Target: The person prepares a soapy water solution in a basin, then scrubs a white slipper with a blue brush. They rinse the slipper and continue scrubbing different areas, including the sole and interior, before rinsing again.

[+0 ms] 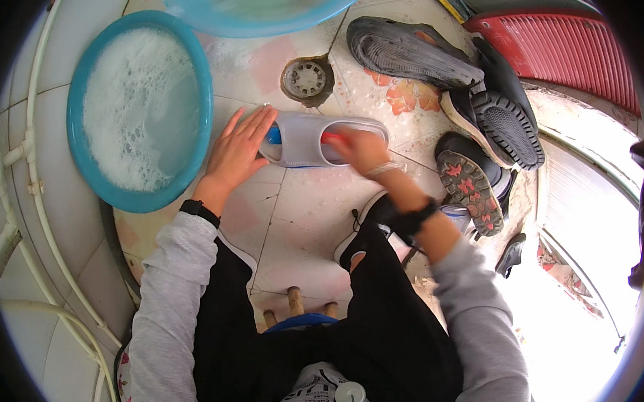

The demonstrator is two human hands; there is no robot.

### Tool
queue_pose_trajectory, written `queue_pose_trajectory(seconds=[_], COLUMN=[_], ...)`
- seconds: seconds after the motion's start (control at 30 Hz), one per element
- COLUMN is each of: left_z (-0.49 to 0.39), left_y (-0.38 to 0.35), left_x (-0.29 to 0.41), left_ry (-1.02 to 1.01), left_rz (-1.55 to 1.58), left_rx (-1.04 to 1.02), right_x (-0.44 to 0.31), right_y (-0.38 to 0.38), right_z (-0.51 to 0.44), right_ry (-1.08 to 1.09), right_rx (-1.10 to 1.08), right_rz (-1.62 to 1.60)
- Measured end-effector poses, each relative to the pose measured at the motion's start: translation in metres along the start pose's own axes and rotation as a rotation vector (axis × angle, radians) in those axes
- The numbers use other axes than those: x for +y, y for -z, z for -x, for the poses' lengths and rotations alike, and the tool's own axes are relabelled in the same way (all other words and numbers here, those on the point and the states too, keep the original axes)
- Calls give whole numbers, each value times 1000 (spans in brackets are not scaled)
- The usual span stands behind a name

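A light grey slide sandal [303, 141] lies on the wet tiled floor in front of me, its strap uppermost. My left hand [238, 146] grips the sandal's left end, fingertips on the far side and thumb on the near side. Blurred by motion, my right hand [363, 150] holds a red handle [333, 139] inside the sandal's right opening. A blue piece [274, 136] shows through the left opening; the strap hides whether it joins the red handle. The handle's tool may be a brush, but its head is hidden.
A blue basin [73, 120] of sudsy water stands at left, another basin [319, 23] beyond it. A floor drain [307, 79] lies past the sandal. Dark shoes, including a grey clog [409, 54] and an upturned shoe [471, 188], crowd the right. Pipes [31, 134] line the left wall.
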State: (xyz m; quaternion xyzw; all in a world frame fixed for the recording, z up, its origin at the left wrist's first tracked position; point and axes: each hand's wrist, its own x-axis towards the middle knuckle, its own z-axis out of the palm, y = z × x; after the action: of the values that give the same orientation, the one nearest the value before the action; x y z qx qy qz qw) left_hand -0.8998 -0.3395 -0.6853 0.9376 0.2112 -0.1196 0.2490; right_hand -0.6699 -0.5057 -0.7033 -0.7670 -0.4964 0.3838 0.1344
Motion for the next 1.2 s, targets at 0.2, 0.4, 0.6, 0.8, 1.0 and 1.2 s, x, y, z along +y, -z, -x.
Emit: queue_pose_trajectory(seconds=[0.2, 0.4, 0.6, 0.8, 1.0, 1.2], left_z=[11, 5, 8, 1, 5, 16], left_y=[2, -3, -6, -6, -7, 2], left_x=[-12, -3, -7, 3, 1, -9], left_ry=[16, 8, 1, -2, 26, 36], left_rz=[-5, 29, 49, 71, 57, 21], left_rx=[13, 32, 31, 59, 24, 37], right_x=[41, 43, 5, 122, -20, 43], right_y=[52, 82, 19, 130, -2, 108], right_z=[19, 17, -3, 67, -19, 13], right_ry=[-173, -264, -79, -288, -75, -385], right_rx=[-151, -165, -6, -133, -259, -390], right_rz=[29, 101, 87, 43, 59, 213])
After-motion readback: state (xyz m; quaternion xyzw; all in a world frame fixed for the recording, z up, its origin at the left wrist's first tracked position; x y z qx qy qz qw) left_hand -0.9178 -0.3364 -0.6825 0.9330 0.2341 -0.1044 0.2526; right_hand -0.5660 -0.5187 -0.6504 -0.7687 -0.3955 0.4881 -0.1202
